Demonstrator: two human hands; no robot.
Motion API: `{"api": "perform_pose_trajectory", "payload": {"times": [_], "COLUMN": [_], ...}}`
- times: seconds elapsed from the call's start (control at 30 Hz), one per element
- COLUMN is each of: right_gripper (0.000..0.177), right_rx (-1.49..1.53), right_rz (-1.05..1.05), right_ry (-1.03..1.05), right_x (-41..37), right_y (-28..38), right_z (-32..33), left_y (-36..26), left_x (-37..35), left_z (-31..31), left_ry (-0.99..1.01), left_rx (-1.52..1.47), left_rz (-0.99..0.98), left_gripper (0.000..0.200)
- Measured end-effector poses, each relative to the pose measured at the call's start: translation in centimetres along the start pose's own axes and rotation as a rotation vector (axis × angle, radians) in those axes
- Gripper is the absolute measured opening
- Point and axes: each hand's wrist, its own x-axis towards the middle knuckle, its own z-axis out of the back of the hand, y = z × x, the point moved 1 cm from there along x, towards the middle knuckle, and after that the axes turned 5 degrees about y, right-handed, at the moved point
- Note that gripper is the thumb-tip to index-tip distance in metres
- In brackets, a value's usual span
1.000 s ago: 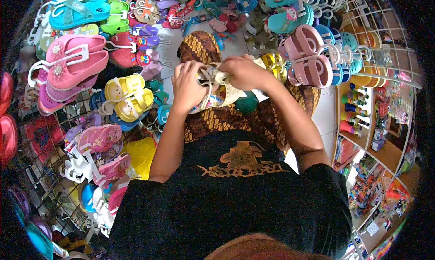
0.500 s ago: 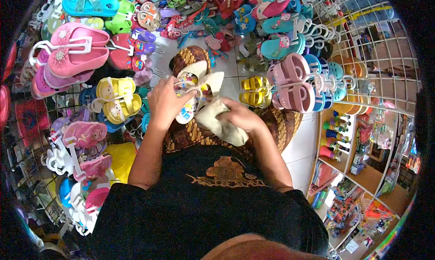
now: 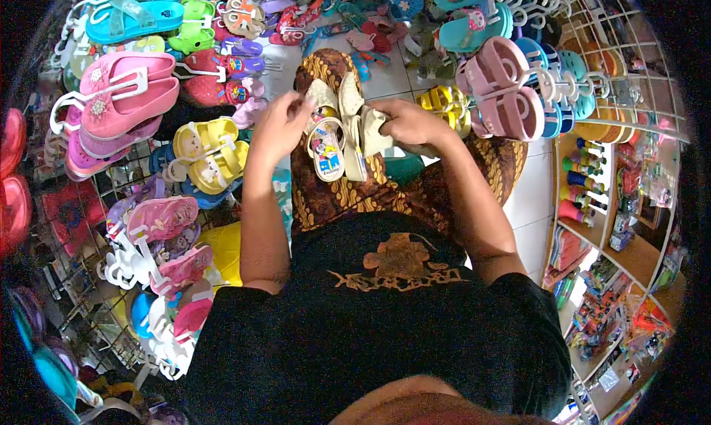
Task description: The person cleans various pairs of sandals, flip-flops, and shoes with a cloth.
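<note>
A pair of small cream sandals (image 3: 326, 151) with a colourful cartoon print on the insole rests over my lap, on the brown patterned cloth (image 3: 326, 203). My left hand (image 3: 280, 125) is at the left sandal's upper, thumb and fingers closed at its edge. From the other side, my right hand (image 3: 415, 126) grips a crumpled cream cloth (image 3: 376, 134) against the right sandal. The fingertips of the right hand are partly hidden in the folds.
Yellow sandals (image 3: 207, 154) and pink shoes (image 3: 126, 95) hang on the left wire rack. Mauve sandals (image 3: 500, 88) hang on the right. Yellow footwear (image 3: 446, 106) sits beyond my right hand. Wooden shelves (image 3: 592, 236) with packaged goods stand at right.
The cloth in my right hand has moved up against the right sandal and is more bunched. The sandals stand more upright, side by side. My view has shifted slightly.
</note>
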Motion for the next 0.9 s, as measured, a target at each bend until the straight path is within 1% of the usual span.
{"api": "perform_pose_trajectory", "payload": {"times": [0.03, 0.1, 0.13, 0.17, 0.23, 0.27, 0.3, 0.33, 0.37, 0.43, 0.47, 0.53, 0.57, 0.6, 0.63, 0.67, 0.7, 0.73, 0.77, 0.83, 0.87, 0.9], "right_gripper": [0.053, 0.054, 0.052, 0.050, 0.055, 0.053, 0.053, 0.052, 0.051, 0.052, 0.053, 0.055, 0.050, 0.045, 0.041, 0.040, 0.040, 0.041, 0.041, 0.042, 0.049, 0.051], "right_rx": [0.034, 0.100, -0.001, 0.114, 0.077, 0.105, 0.077, 0.052, 0.028, -0.021, -0.043, -0.037, -0.053, -0.070, -0.087, -0.073, -0.099, -0.124, -0.148, -0.280, -0.348, -0.475], "right_rz": [-0.014, -0.040, -0.076, -0.119, -0.092, -0.090, -0.083, -0.077, -0.069, -0.123, -0.146, -0.188, -0.192, -0.194, -0.196, -0.294, -0.253, -0.213, -0.173, 0.112, 0.039, -0.024], "right_ry": [0.011, 0.038, 0.017, 0.082, 0.058, 0.060, 0.037, 0.015, -0.008, 0.001, 0.000, -0.001, -0.074, -0.146, -0.219, -0.177, -0.258, -0.337, -0.418, -0.426, -0.394, -0.299], "right_x": [0.0, 0.0, -0.1, -0.4, -0.3, -0.5, -0.6, -0.8, -0.8, -1.5, -2.2, -3.2, -3.9, -4.7, -5.2, -5.5, -5.6, -5.6, -5.7, -5.6, -5.7, -5.8], "right_y": [-0.3, -0.3, -0.3, 1.2, -0.7, 0.5, 0.1, -0.5, -0.5, -0.2, 1.7, 3.1, 2.8, 2.3, 2.3, 5.0, 5.5, 5.9, 6.5, 10.1, 11.3, 11.6], "right_z": [-0.2, -0.4, -0.4, 0.4, 0.1, 0.8, 0.8, 0.9, 1.0, 1.2, 1.8, 2.3, 2.4, 2.4, 2.3, 3.3, 2.8, 2.3, 1.6, -0.3, -1.9, -3.2], "left_y": [0.4, 1.2, 1.3, 1.3, 1.4, 1.6, 1.7, 2.3, 2.6, 3.3, 3.8, 2.7, 2.3, 2.5, 2.9, 2.9, 2.5, 2.2, 2.1, 2.1, 1.9, 1.7], "left_x": [1.3, 4.6, 5.7, 6.8, 8.1, 8.5, 9.0, 9.4, 9.6, 9.9, 10.1, 9.2, 9.0, 9.2, 9.2, 9.1, 8.8, 8.3, 8.2, 7.9, 8.1, 7.8], "left_z": [-0.3, -1.4, -2.1, -3.0, -4.2, -4.8, -5.3, -5.8, -6.0, -6.5, -7.2, -7.4, -7.4, -7.6, -7.8, -7.9, -7.8, -7.9, -8.0, -8.3, -8.1, -8.1], "left_ry": [-0.055, -0.028, 0.018, 0.063, 0.154, 0.196, 0.236, 0.286, 0.308, 0.350, 0.337, 0.266, 0.225, 0.215, 0.172, 0.131, 0.091, 0.069, 0.072, 0.080, 0.140, 0.117], "left_rx": [-0.004, -0.048, -0.066, -0.086, -0.115, -0.124, -0.133, -0.113, -0.015, 0.179, 0.112, 0.180, 0.213, 0.106, 0.100, 0.094, 0.089, 0.049, 0.079, 0.141, 0.174, 0.206], "left_rz": [-0.067, -0.326, -0.370, -0.416, -0.474, -0.486, -0.501, -0.468, -0.443, -0.390, -0.381, -0.338, -0.315, -0.305, -0.307, -0.308, -0.308, -0.234, -0.236, -0.244, -0.269, -0.284], "left_gripper": [0.039, 0.039, 0.039, 0.038, 0.036, 0.034, 0.033, 0.030, 0.030, 0.030, 0.029, 0.028, 0.028, 0.029, 0.028, 0.026, 0.025, 0.023, 0.023, 0.021, 0.018, 0.018]}}
